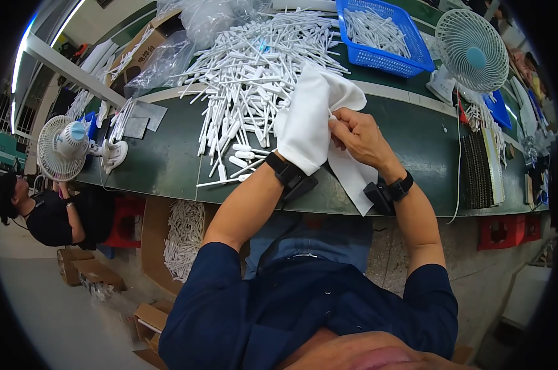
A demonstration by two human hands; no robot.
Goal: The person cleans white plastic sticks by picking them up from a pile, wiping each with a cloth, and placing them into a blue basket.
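A white cloth (309, 120) is draped over my left hand, hiding its fingers; only the wrist of my left arm (248, 200) shows below it. My right hand (360, 137) is closed, its thumb and fingers pinching the cloth's right side. A long white flap (351, 179) hangs below my right hand toward the table's front edge. Just beyond and left of my hands lies a big heap of white plastic sticks (242, 74), each with a wider flat end. A few loose sticks (239, 166) lie close to my left forearm.
A blue basket (386, 63) of white sticks stands at the back right, near a white fan (473, 52). Another fan (63, 148) is at the left, beside a seated person (51, 213). A carton (152, 246) of sticks stands below the green table (168, 157). A white cord (458, 166) crosses its right part.
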